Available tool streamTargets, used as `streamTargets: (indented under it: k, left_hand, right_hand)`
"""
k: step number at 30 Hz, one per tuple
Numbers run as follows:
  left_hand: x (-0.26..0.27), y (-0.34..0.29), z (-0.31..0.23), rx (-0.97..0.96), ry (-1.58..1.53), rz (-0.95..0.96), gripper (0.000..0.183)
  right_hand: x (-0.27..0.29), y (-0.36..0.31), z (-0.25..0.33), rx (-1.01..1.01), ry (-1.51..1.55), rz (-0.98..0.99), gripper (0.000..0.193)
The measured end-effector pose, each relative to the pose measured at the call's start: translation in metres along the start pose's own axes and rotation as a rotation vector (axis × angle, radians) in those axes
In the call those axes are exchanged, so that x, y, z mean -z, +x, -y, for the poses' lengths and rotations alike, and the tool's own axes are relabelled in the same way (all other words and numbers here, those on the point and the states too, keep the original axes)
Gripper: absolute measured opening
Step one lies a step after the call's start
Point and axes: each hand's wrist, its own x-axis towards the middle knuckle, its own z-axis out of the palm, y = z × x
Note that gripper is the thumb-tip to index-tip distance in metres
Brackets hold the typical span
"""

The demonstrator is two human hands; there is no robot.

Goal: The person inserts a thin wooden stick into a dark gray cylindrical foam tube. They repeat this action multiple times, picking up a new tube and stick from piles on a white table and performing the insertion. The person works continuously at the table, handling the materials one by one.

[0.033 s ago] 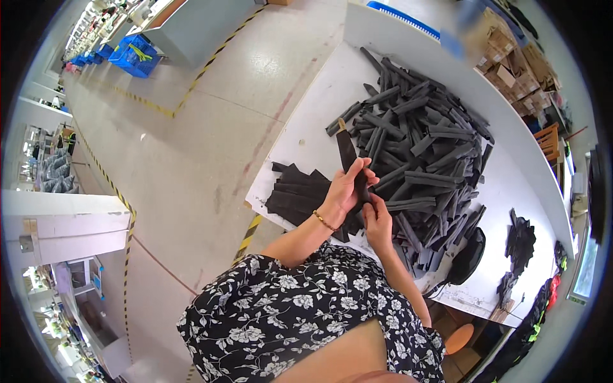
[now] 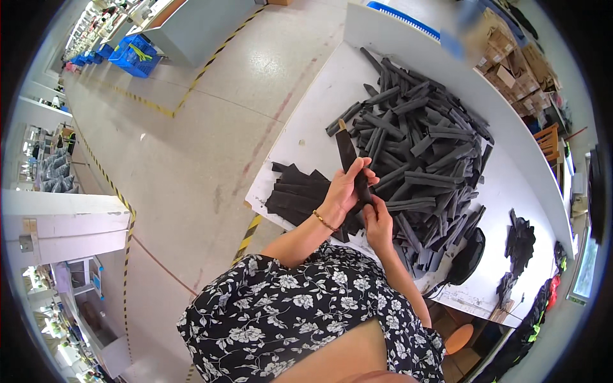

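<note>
My left hand is closed round a narrow black fabric sleeve, held at a slant over the table. A tan, wood-like tip sticks out of its far end. Fingers of my right hand pinch the near end of the same sleeve; what lies inside that end is hidden. Just beyond and to the right is a big loose pile of dark grey fabric tubes. Flat black fabric pieces lie overlapped to the left of my left wrist.
The white table has a raised white panel along its far right side. A black rounded pouch-like item and a small dark fabric heap lie to the right. An orange round stool seat shows below the table.
</note>
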Motion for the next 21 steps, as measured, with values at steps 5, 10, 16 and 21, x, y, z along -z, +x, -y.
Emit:
streamTargets:
  k: [5,10,16,21]
  left_hand:
    - [-0.011,0.007,-0.02,-0.023,-0.001,-0.073,0.035]
    - [-0.008,0.013,-0.055,-0.126,0.164,-0.048,0.036]
    - [-0.006,0.029,-0.041,-0.142,0.039,-0.145,0.035]
    - [-0.01,0.051,-0.079,-0.314,0.079,-0.115,0.037]
  right_hand:
    - [0.013,-0.018,0.011,0.072,-0.269,0.08,0.024]
    - [0.033,-0.055,0.026,-0.013,-0.362,0.204,0.021]
    - [0.081,-0.089,0.033,-0.241,-0.343,0.338,0.022]
    - [0.113,-0.128,0.038,-0.148,-0.39,0.264,0.019]
